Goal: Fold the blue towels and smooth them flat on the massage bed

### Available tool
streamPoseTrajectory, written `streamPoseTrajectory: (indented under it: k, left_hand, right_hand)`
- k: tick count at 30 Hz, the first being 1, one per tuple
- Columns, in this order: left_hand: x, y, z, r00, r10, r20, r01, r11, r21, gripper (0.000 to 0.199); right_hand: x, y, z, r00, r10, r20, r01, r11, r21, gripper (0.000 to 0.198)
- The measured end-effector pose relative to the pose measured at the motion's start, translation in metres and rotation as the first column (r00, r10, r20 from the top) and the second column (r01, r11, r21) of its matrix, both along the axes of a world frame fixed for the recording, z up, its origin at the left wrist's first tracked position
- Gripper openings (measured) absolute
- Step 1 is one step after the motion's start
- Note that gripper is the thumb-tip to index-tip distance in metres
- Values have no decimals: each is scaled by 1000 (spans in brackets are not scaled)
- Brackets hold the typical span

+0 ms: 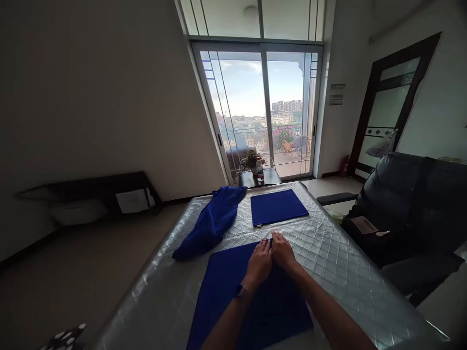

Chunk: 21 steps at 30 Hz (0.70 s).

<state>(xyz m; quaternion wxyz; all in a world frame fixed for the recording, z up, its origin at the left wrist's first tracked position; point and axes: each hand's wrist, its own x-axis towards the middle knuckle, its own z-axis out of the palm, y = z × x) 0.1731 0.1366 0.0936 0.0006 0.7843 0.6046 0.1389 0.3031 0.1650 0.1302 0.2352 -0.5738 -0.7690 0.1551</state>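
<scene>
Where your two hands meet, the near blue cloth (pixel 275 301) lies beneath them, spread on the quilted silver cover (pixel 335 272) at the end closest to you.

Left hand (pixel 260 262): one, with a dark band (pixel 240 290) at the wrist; fingers together and lightly bent, resting at the cloth's far edge.

Right hand (pixel 282 250): one, just beside the left; fingertips at that edge or slightly past it.

Grip: thumbs and undersides hidden; whether either of your hands pinches the fabric or merely presses it, you cannot tell from this view.

Blue rectangle (pixel 279 206): one, lying flat beyond your hands, a small pale tag (pixel 259 225) at its near edge.

Crumpled blue cloth (pixel 215 218): one, bunched lengthwise, ahead and to the left, its near end close to the near cloth's far left corner.

Handling notes, by judgement: the step looks like settling the far edge by touch. Press evenly with both hands, then work outward from the middle so that no ridge forms. Your forearms cross above the cloth; lift them clear to avoid dragging it. The shiny cover may let fabric slip, so anchor with one hand while the other moves. Dark fabric in dim light conceals creases; feel for them.
</scene>
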Motion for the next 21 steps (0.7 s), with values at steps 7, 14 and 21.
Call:
streamPoseTrajectory:
  k: [7,14,21]
  left_hand:
    - [-25,8,-22,997,67,27,-66,996,-62,67]
    - [-160,-25,-29,940,337,-45,-340,938,-71,79]
    - [-191,-32,-41,929,367,-50,-367,930,15,77]
  right_hand:
    - [4,15,-47,966,-29,256,17,999,49,61]
    - [-2,20,-55,942,4,335,-59,987,153,58]
    - [-5,8,-56,945,31,326,-53,997,59,65]
